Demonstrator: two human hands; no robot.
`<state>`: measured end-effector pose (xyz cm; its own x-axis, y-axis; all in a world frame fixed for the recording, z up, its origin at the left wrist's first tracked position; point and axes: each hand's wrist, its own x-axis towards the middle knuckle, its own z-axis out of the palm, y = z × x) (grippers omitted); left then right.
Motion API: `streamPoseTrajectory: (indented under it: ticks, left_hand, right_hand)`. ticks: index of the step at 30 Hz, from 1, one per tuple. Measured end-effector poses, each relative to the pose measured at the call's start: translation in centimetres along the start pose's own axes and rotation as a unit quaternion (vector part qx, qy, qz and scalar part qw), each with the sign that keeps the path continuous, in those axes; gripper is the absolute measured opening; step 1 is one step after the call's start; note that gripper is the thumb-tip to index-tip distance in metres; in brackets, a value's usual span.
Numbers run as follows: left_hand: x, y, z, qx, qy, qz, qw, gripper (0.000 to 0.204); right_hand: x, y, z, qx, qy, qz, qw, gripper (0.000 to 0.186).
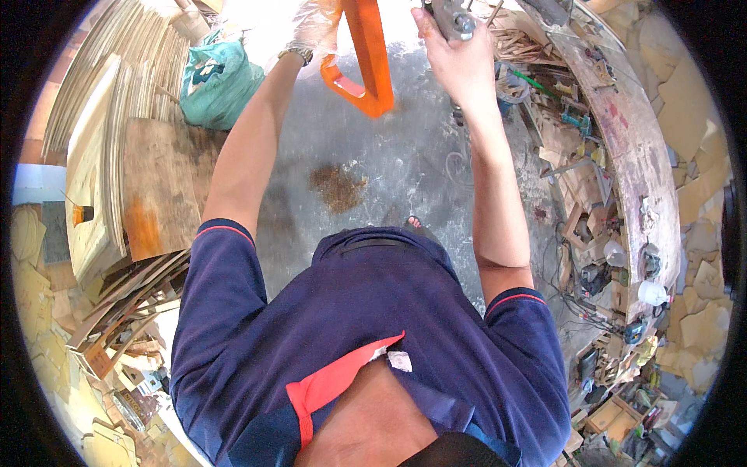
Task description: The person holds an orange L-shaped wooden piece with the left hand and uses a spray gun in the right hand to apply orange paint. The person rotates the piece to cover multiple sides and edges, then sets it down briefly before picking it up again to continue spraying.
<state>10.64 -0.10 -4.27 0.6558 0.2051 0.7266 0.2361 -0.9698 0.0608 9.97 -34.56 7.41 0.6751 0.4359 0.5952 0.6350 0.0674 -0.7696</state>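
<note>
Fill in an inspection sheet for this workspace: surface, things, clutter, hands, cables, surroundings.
Surface: grey floor, scuffed, with a brown stain.
Things: orange frame and grey metal tool, both cut off by the upper edge.
Clutter: green sack at left; wood scraps at right.
Left hand: clear glove, at the frame; grip unclear.
Right hand: bare, holding the tool.
Cables: thin dark ones at right.
Surroundings: stacked boards at left.

Left arm: I read it extended forward | Left hand: gloved, at upper view edge, finger closure unclear to me | Right arm: extended forward, slight elbow bend | Right hand: bare, curled in a grip, thumb on inner side
</note>
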Motion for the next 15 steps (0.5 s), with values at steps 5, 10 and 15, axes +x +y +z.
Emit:
streamPoseTrajectory:
  ticks: [5,10,15]
  left_hand:
    - [-0.3,-0.2,0.2,0.000,-0.001,0.003,1.000,0.019]
    - [-0.6,-0.7,0.5,0.002,-0.005,0.005,1.000,0.019]
    - [-0.8,-1.2,0.5,0.007,-0.007,0.003,1.000,0.019]
  right_hand:
    - [-5.1,3.6,0.2,-0.013,-0.008,0.077,0.997,0.031]
    - [-10.5,6.7,0.8,-0.037,-0.058,0.148,0.986,0.022]
    - [-14.0,9.7,2.0,-0.043,-0.073,0.191,0.978,0.022]
